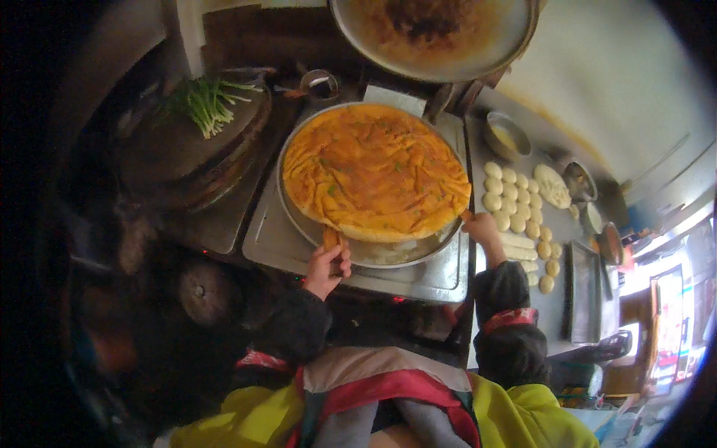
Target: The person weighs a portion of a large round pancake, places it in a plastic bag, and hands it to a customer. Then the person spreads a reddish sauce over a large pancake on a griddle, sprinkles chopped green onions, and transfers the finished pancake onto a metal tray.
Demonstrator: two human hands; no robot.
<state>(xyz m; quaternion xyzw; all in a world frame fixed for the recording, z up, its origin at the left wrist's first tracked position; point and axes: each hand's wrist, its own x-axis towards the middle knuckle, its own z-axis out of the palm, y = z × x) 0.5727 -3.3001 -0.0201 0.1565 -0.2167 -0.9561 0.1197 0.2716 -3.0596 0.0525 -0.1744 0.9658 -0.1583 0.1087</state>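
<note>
A large round golden-brown flatbread, wrinkled and flecked with green, lies in a wide round metal pan. Its front edge is lifted off the pan floor, which shows below it with an oily shine. My left hand is closed on a wooden tool, whose end meets the front edge of the bread. At the right edge of the bread, my right hand grips another wooden piece that reaches under or against it. How far the two tools go beneath the bread is hidden.
A round lid with a browned inside stands raised behind the pan. Green onions lie on a dark round board at left. Dough balls, dough strips, a metal bowl and a rectangular tray occupy the right counter.
</note>
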